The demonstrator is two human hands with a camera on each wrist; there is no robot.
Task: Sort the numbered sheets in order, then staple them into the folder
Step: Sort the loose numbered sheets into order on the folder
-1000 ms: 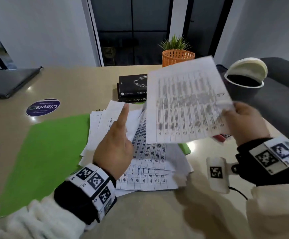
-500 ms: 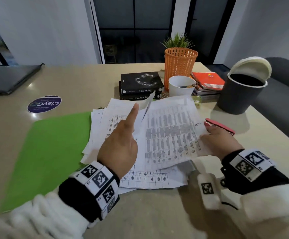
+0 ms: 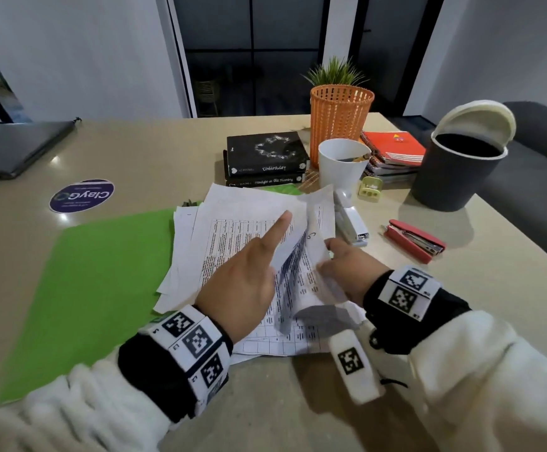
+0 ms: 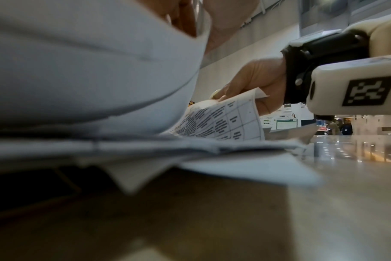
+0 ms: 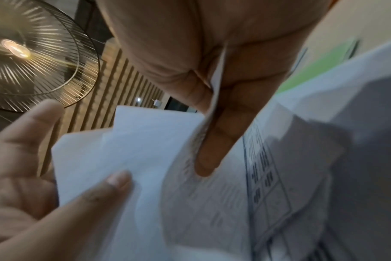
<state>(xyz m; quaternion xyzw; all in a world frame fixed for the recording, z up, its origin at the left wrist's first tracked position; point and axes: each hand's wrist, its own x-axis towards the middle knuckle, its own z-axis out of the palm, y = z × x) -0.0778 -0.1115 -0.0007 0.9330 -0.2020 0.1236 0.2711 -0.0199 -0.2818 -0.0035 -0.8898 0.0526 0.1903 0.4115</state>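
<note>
I counted two hands (image 3: 239, 288) over one loose pile of sheets (image 3: 233, 230), one green folder (image 3: 102, 282), two staplers (image 3: 414, 240), two black books (image 3: 265, 151), one white cup (image 3: 342, 161), one orange basket (image 3: 340, 115), one bin (image 3: 454, 177) and one laptop (image 3: 14, 148).

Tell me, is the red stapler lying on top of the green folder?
No, the red stapler lies on the bare table right of the sheets, far from the green folder.

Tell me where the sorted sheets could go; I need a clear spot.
Bare tabletop between the laptop, purple sticker and black books; the green folder's open face is free too. Crowded right of the paper pile: staplers, cup, bin.
</note>
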